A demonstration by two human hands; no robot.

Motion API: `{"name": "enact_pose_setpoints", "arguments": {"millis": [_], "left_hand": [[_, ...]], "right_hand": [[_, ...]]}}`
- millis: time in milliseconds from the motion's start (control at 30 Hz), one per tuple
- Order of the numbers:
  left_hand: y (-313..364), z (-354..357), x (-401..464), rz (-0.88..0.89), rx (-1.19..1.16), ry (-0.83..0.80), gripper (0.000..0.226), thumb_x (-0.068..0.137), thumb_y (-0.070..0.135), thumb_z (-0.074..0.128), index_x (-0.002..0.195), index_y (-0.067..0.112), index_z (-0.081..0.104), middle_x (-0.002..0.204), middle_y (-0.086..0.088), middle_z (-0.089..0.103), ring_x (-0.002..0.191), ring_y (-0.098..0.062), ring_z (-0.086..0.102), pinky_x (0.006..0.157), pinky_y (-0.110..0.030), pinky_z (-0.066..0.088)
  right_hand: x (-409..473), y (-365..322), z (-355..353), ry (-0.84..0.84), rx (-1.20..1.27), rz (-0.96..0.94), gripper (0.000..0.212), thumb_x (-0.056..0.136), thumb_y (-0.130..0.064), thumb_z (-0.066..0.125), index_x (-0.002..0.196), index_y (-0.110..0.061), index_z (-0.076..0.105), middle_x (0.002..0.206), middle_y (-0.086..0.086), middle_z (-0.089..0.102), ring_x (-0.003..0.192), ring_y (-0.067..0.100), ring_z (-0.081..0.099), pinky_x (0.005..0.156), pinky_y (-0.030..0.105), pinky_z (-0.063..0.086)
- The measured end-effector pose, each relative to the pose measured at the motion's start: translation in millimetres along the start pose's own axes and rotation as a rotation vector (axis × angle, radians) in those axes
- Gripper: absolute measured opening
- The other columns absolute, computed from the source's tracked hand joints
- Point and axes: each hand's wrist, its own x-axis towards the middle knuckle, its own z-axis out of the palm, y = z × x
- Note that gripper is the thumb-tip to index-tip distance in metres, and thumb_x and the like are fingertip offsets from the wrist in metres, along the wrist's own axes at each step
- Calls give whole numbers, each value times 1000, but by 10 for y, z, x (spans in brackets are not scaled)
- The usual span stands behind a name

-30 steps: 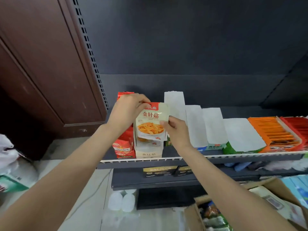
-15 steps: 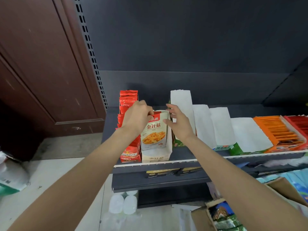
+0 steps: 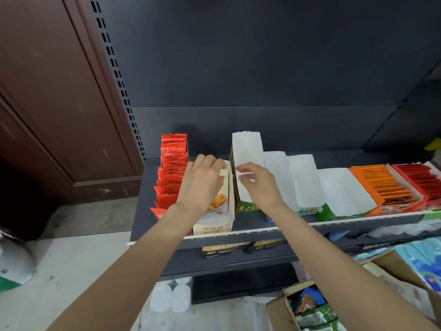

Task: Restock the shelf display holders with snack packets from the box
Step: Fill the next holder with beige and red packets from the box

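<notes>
Packet point(image 3: 218, 199) sat in its holder point(image 3: 210, 226); your left hand point(image 3: 202, 180) gripped it to seat it, right hand point(image 3: 256, 181) hovered relaxed, steadying.

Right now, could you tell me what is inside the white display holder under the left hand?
One snack packet with an orange food picture stands inside the white holder, the left hand on its top. Hand and packet hide whatever sits behind it.

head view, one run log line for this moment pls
step: seating packet | left hand on snack packet in white holder | right hand open
</notes>
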Motion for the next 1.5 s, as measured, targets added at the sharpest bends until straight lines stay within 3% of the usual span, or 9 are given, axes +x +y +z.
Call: {"name": "enact_pose_setpoints", "arguments": {"millis": [233,433,567,667,767,900,1033,1267,1500], "left_hand": [[1031,435,-430,234,-132,-37,14,73,17,70,87,14,68,75,-1,65,74,-23,60,62,-30,46],[2165,907,-709,279,-234,-378,25,95,22,43,113,14,59,108,-4,60,105,-22,50,87,-33,42],[2771,1248,-840,221,-128,-681,29,97,18,41,124,10,50,119,-10,51,113,-27,46,88,-36,40],[3031,1538,-985,104,-32,-877,38,96,13,41,133,9,43,126,-12,52,113,-29,52,86,-38,45],[3102,1758,-1165,-29,-36,-960,38,95,8,37,133,9,42,130,-13,51,114,-29,52,94,-43,47],[3157,1813,-1338,-153,-127,-936,55,95,3,37,147,15,25,146,-8,36,129,-25,42,104,-39,39],[3199,1787,-1368,-256,-193,-800,70,94,9,45,149,20,3,124,-13,57,97,-27,61,80,-43,53],[3355,1861,-1297,-17,-35,-944,45,93,27,57,136,20,46,130,-6,57,118,-25,53,90,-38,48],[3279,1542,-1335,7,-112,-589,23,99,25,44,107,21,65,109,0,67,96,-21,60,81,-37,50]], "right_hand": [[-911,803,-669,40,36,84,18,92,-8,52,94,-21,65,91,-6,66,84,7,60,72,12,42],[-1657,1839,-1394,35,-212,235,12,91,-14,54,82,-18,60,77,3,64,71,19,59,62,31,42],[-1851,2434,-1769,-160,-478,323,14,92,-15,47,93,-9,60,101,13,66,93,29,61,66,32,37],[-1938,2789,-1917,-453,-580,289,48,90,-17,52,137,-18,42,145,6,40,131,21,41,99,25,35],[-2033,2990,-1970,-488,-744,197,53,91,-34,55,141,-27,37,139,4,44,125,24,45,102,34,38],[-2131,2996,-2036,-398,-889,8,35,97,-41,41,122,-22,56,116,5,59,105,25,59,87,35,43],[-2149,2974,-2213,-273,-855,-53,24,99,-18,39,122,-18,48,101,8,66,92,29,64,72,35,45],[-2118,3048,-2313,-105,-547,-41,22,97,-14,42,113,-14,57,99,10,67,83,31,62,59,31,39],[-2053,2914,-2321,-130,-349,3,20,94,-13,45,105,-16,61,82,11,64,77,32,59,63,39,47]]}}
